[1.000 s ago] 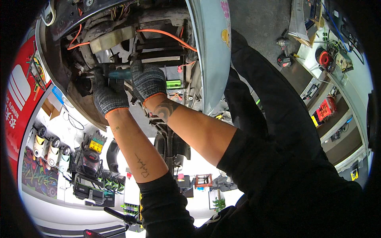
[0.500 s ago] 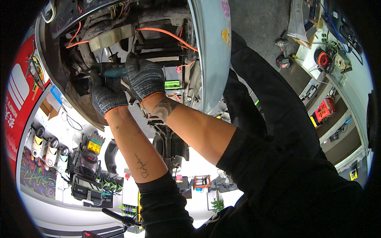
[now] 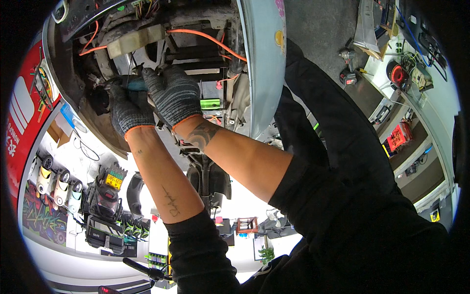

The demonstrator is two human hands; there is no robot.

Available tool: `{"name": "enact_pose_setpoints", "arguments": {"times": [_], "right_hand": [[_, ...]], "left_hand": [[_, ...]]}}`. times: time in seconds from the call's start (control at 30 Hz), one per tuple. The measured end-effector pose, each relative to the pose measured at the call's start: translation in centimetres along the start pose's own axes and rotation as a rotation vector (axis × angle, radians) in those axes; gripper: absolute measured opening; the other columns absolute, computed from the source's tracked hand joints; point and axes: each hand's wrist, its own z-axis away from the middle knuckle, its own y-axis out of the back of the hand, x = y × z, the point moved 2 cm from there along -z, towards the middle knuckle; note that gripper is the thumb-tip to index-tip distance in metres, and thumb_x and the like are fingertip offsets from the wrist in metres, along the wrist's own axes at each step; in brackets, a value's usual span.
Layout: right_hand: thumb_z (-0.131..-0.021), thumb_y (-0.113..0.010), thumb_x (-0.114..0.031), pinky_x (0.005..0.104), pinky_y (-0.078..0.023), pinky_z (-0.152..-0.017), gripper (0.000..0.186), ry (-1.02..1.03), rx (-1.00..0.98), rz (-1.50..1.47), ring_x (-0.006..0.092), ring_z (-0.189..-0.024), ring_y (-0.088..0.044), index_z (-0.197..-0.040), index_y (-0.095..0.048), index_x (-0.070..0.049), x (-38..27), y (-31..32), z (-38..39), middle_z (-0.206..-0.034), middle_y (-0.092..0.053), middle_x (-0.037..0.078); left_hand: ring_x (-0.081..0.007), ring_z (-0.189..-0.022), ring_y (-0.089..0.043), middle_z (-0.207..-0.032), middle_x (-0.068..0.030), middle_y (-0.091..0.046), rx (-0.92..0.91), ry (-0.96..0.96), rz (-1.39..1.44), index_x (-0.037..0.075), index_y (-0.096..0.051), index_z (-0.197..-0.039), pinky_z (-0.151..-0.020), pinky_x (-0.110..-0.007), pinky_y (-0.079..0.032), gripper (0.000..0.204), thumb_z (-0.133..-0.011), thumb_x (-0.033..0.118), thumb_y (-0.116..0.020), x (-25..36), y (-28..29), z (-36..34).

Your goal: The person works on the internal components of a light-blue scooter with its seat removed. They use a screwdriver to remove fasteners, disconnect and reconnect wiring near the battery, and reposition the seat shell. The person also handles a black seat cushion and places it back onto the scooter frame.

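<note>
Head view, present state. Left hand (image 3: 128, 109), gloved in grey knit with an orange cuff, clenched around a teal-handled tool (image 3: 135, 84); handle visible between thumb and fingers, tip hidden behind the right glove. Right hand (image 3: 172, 94), gloved alike, curled over the same spot, fingers bent and pressing just beside the tool; whether grasping the tool shaft or a part of the frame, cannot tell. Both hands raised into the opened underside of a scooter body (image 3: 147, 44), among dirty metal brackets, a beige plastic block (image 3: 135, 41) and orange wires (image 3: 205, 36). Pale blue body panel (image 3: 264, 63) to the right of the hands, touching neither. Green tab (image 3: 210, 103) on a black box just right of the right wrist.

Change against the earlier head views: both hands shifted upward and slightly inward, deeper into the cavity; teal handle now nearer the beige block; grip unchanged in kind. Judged meaning: work on a fastener or connector inside the frame continuing, tool seated rather than withdrawn.

Surroundings: cordless drill (image 3: 348, 68) on the grey floor, well apart; shelves of parts along the right rim.
</note>
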Motion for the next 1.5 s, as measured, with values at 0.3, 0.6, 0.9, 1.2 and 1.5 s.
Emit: {"name": "enact_pose_setpoints", "arguments": {"times": [0.3, 0.6, 0.9, 1.2, 1.5], "right_hand": [[-0.094, -0.063, -0.043, 0.0516, -0.050, -0.061, 0.047, -0.029, 0.104, -0.051, 0.0429, -0.066, -0.063, -0.072, -0.061, -0.002, -0.3, 0.6, 0.4, -0.064, -0.061, 0.021], [-0.097, -0.059, -0.045, 0.0494, -0.052, -0.068, 0.049, -0.061, 0.040, -0.029, 0.0418, -0.072, -0.066, -0.083, -0.066, 0.001, -0.4, 1.0, 0.4, -0.074, -0.067, 0.023], [-0.095, -0.063, -0.040, 0.0513, -0.050, -0.064, 0.043, -0.065, 0.088, -0.102, 0.0422, -0.070, -0.065, -0.079, -0.063, -0.001, -0.5, 0.9, 0.5, -0.071, -0.064, 0.022], [-0.095, -0.063, -0.039, 0.0521, -0.050, -0.066, 0.041, -0.080, 0.053, -0.099, 0.0424, -0.072, -0.065, -0.081, -0.063, 0.000, -0.6, 1.2, 0.5, -0.070, -0.065, 0.021], [-0.096, -0.060, -0.041, 0.0517, -0.050, -0.067, 0.044, -0.104, 0.025, -0.128, 0.0427, -0.072, -0.065, -0.080, -0.061, 0.000, -0.4, 0.9, 0.4, -0.072, -0.064, 0.022]], "left_hand": [[-0.0294, -0.107, -0.065, -0.119, -0.0168, -0.067, 0.034, -0.065, -0.052, 0.002, -0.062, -0.119, -0.095, -0.044, -0.056, 0.028, -0.104, 0.022, -0.051, 0.3, -0.5, 1.8], [-0.0234, -0.098, -0.068, -0.114, -0.0129, -0.068, 0.011, -0.085, 0.046, 0.007, -0.063, -0.118, -0.075, -0.033, -0.063, 0.024, -0.099, 0.021, -0.064, 0.1, 0.1, 1.5], [-0.0269, -0.098, -0.069, -0.115, -0.0132, -0.068, -0.001, -0.060, -0.003, 0.008, -0.063, -0.120, -0.076, -0.038, -0.063, 0.023, -0.099, 0.019, -0.063, 0.5, -0.3, 2.1], [-0.0269, -0.103, -0.066, -0.115, -0.0144, -0.068, 0.077, -0.062, -0.045, 0.005, -0.063, -0.119, -0.088, -0.037, -0.059, 0.025, -0.102, 0.021, -0.057, 0.4, -1.2, 2.8], [-0.0274, -0.105, -0.066, -0.116, -0.0150, -0.068, 0.030, -0.086, -0.014, 0.003, -0.063, -0.118, -0.092, -0.039, -0.059, 0.024, -0.101, 0.018, -0.056, 0.3, -1.1, 2.9]]}}
